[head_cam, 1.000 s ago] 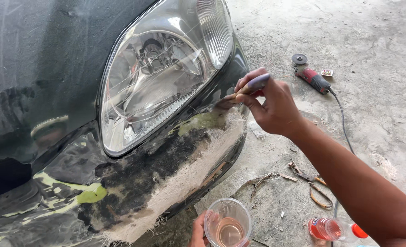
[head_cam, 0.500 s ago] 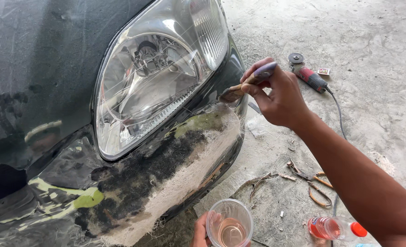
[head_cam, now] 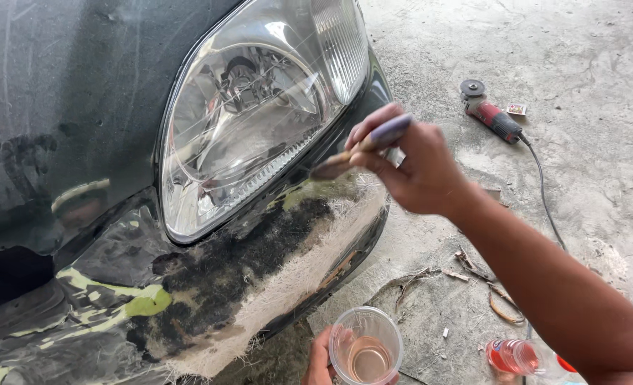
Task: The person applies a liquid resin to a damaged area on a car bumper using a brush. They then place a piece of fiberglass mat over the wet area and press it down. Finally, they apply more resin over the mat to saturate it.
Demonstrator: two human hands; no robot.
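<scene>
Right hand [head_cam: 420, 171] has drifted slightly right, pinching wooden-handled brush [head_cam: 356, 151] against dark patched bumper [head_cam: 259, 264] below clear headlight [head_cam: 252, 114] | left hand [head_cam: 320, 360] grips clear plastic cup [head_cam: 366, 354], near.

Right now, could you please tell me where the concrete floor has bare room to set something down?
Bare concrete floor lies beyond the red angle grinder, and right of its black cable. It is crowded near the clear plastic cup: scrap strips and a small red bottle.

Bare right forearm [head_cam: 544, 285] from wrist to elbow, no sleeve, no glove, no watch; bare fingers on both hands.
</scene>
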